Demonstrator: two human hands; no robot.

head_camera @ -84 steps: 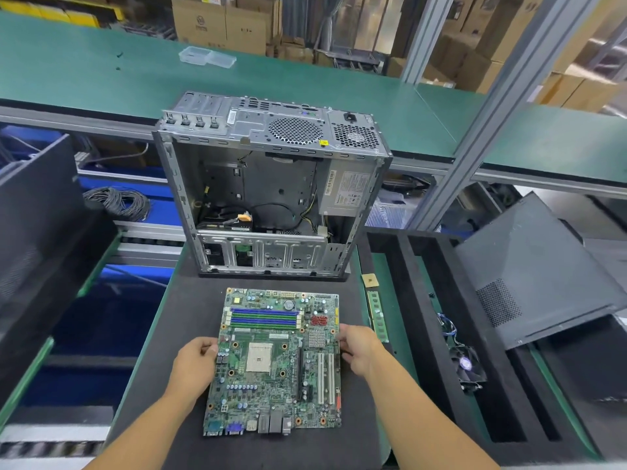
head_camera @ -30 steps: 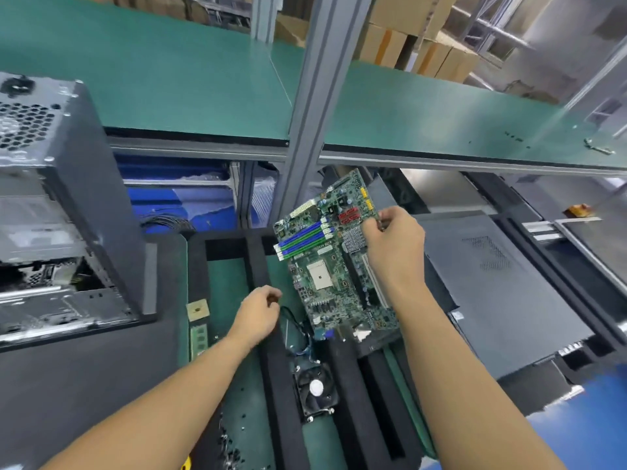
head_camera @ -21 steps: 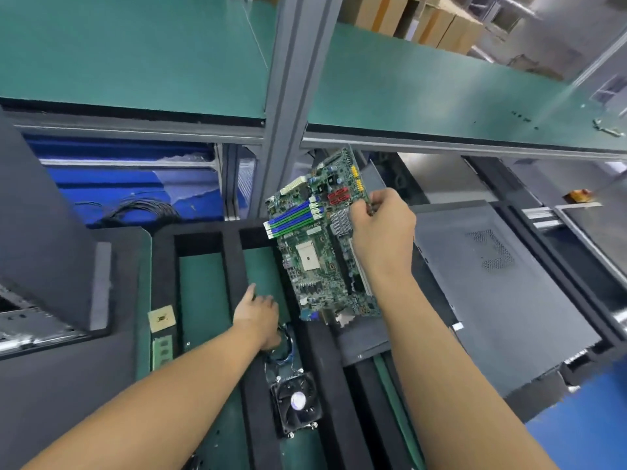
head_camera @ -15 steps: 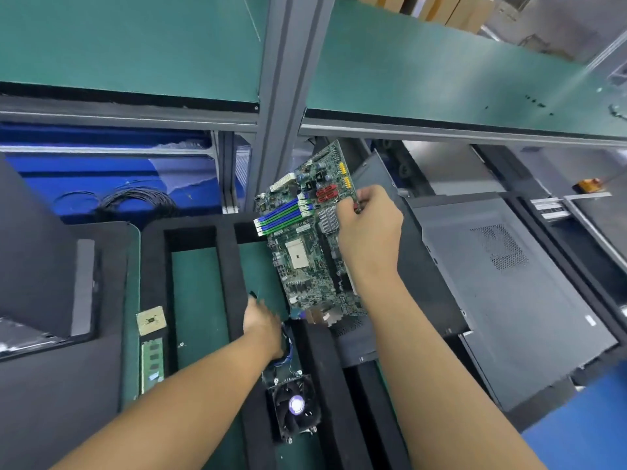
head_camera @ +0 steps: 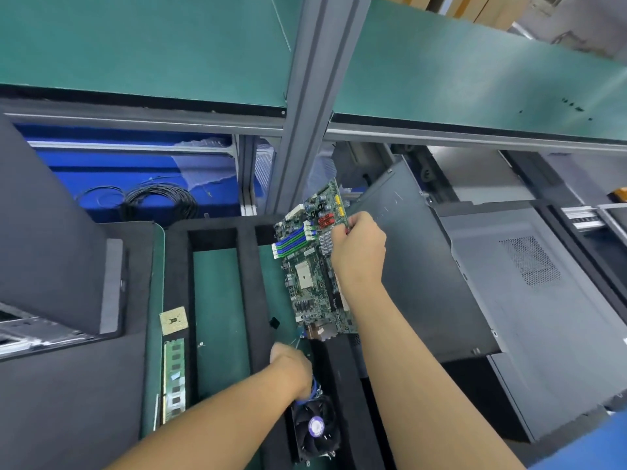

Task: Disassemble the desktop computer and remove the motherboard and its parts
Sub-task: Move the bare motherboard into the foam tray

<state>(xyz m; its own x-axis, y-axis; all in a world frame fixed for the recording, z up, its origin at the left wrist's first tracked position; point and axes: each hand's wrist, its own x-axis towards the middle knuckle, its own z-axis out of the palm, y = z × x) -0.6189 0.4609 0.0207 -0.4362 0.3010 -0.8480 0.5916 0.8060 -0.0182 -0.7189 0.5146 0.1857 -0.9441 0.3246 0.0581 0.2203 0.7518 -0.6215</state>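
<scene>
A person's right hand [head_camera: 359, 249] pinches the upper right edge of the motherboard [head_camera: 307, 266], held tilted at centre frame above the slots of a black foam tray [head_camera: 250, 283]; the forearm covers the board's right side. The left hand [head_camera: 290, 362], blurred, sits low at centre just above a cooler fan [head_camera: 317, 427] lying in the tray, with blue wires showing at the wrist; whether it holds them cannot be told. A grey side panel [head_camera: 417, 266] leans right of the board; the computer case [head_camera: 51, 249] fills the left edge. A processor chip [head_camera: 173, 321] and a memory stick [head_camera: 174, 378] lie end to end at lower left; a cable coil [head_camera: 159, 198] rests at upper left, beside an aluminium post [head_camera: 305, 106]. Nearly three seconds ago the board lay flat before the case, a hand at each side; half a second ago the left hand was higher, the fan farther from the bottom edge.
</scene>
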